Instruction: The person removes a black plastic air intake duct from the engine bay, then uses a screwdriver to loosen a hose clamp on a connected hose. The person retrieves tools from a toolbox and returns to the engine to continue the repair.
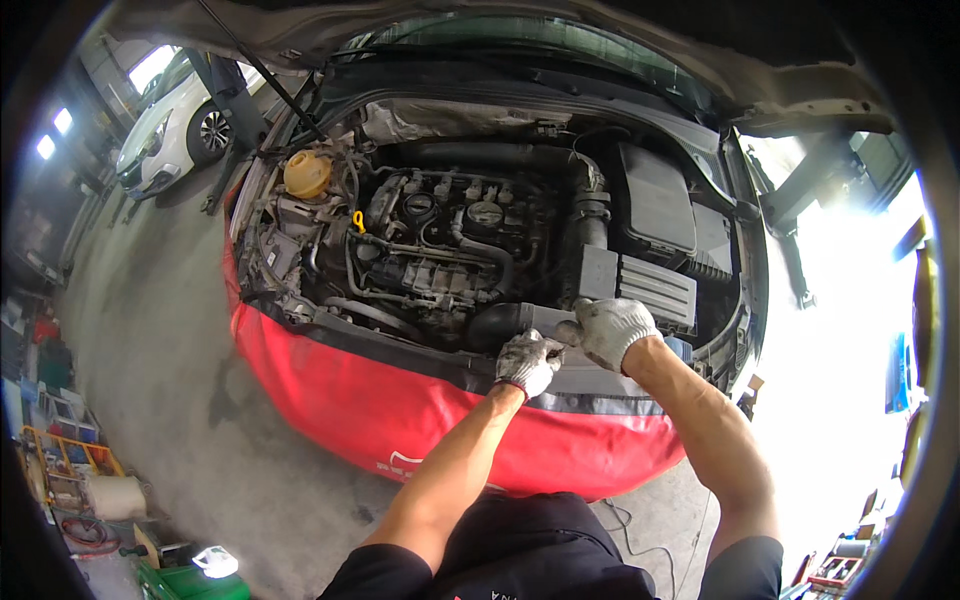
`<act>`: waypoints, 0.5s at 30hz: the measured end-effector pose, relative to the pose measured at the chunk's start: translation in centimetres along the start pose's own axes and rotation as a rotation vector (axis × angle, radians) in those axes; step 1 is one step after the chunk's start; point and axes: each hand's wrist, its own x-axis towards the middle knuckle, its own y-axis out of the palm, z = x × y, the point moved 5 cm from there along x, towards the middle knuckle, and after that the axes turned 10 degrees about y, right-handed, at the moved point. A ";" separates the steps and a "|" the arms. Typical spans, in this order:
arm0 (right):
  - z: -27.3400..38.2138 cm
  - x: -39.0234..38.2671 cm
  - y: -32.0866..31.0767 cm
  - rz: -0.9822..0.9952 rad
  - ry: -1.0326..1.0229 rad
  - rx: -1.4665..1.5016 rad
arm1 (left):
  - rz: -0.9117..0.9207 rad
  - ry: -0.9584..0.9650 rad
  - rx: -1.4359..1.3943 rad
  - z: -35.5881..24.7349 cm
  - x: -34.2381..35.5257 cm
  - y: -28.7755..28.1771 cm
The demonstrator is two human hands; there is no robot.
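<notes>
My left hand (pixel 530 364), in a soiled white knit glove, is at the front edge of the engine bay. Its fingers are curled in a pinch, and whatever lies between them is too small to name. Close beside it, my right hand (pixel 614 333) wears a similar glove with darkened fingertips. Its fingers are bent together over the front air intake duct (pixel 543 318), hiding anything in them. The black duct runs toward a dark corrugated hose (pixel 497 324). Behind my right hand sits a ribbed grey-black box cover (pixel 657 290). The engine (pixel 440 235) lies exposed farther left.
A red fender cover (pixel 340 370) drapes over the car's front. The raised hood (pixel 800 80) hangs overhead, with its prop rod (pixel 262 68) at left. A yellow-orange coolant reservoir (pixel 307 175) and a yellow dipstick handle (pixel 359 221) stand at left. A white car (pixel 170 130) is parked beyond.
</notes>
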 end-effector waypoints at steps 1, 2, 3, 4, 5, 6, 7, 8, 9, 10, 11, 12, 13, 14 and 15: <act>0.5 -0.1 0.1 -0.039 -0.073 -0.075 | -0.006 0.004 -0.018 0.1 -0.1 0.0; 0.5 0.1 0.7 -0.132 -0.229 -0.043 | -0.010 0.002 -0.006 0.3 -0.2 0.1; -0.5 0.3 1.7 -0.227 -0.370 -0.020 | -0.017 0.012 -0.005 -0.3 0.0 0.2; -0.6 -0.2 2.0 -0.318 -0.517 0.005 | -0.022 0.015 -0.002 -0.5 0.1 0.3; -1.1 -0.1 2.4 -0.379 -0.467 -0.064 | -0.027 0.019 0.000 -0.8 0.2 0.5; -0.6 -0.1 1.9 -0.256 -0.309 -0.066 | -0.039 -0.002 0.052 -0.6 0.0 0.5; 0.7 -0.8 0.3 -0.131 -0.161 -0.065 | -0.050 -0.030 0.110 0.0 -0.4 0.5; 1.1 -0.9 -0.3 -0.004 -0.011 -0.068 | -0.059 -0.056 0.166 0.5 -0.8 0.3; 0.2 -0.4 0.0 0.005 -0.027 -0.091 | -0.046 -0.025 0.007 -0.6 -0.7 -0.2; 0.0 0.0 0.4 -0.047 -0.118 -0.089 | -0.032 -0.016 -0.003 -0.6 -0.6 -0.4; -0.4 0.3 1.0 -0.099 -0.210 -0.086 | -0.018 -0.008 -0.012 -0.7 -0.5 -0.5; -0.4 0.0 1.1 -0.149 -0.307 -0.085 | -0.005 -0.007 -0.021 -0.8 -0.4 -0.7; -0.7 -0.3 1.1 -0.171 -0.364 -0.047 | 0.073 -0.007 -0.035 -1.1 -0.2 -0.9; -1.1 -0.1 1.2 -0.154 -0.272 -0.058 | 0.062 -0.004 -0.002 -0.8 0.0 -1.0; -0.7 -0.5 0.4 -0.135 -0.178 -0.070 | 0.052 -0.002 0.028 -0.7 0.0 -0.9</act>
